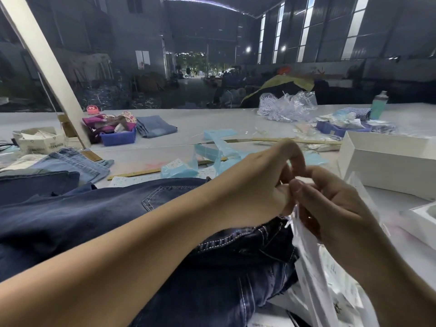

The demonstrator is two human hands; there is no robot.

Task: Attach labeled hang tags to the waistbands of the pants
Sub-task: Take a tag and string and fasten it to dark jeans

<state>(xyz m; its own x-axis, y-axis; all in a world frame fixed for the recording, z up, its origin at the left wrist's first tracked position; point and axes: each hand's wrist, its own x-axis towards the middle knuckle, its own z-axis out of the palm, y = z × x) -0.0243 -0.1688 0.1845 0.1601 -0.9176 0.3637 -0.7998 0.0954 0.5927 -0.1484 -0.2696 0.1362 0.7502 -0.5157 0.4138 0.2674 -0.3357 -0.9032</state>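
Jeans: dark denim pants (113,218) lie across the worktop (212,123) before me, waistband (238,239) under my hands.
Left hand: my left hand (257,185) has curled fingers pinching a thin white tag string (290,220), just above the waistband.
Right hand: my right hand (330,206) touches the left, fingers curled on the white hang tags (313,260).
Beside: white box (387,159) at right.

Dark denim pants (99,215) — matt, stitched; white paper tags (313,260); glossy table (212,123).
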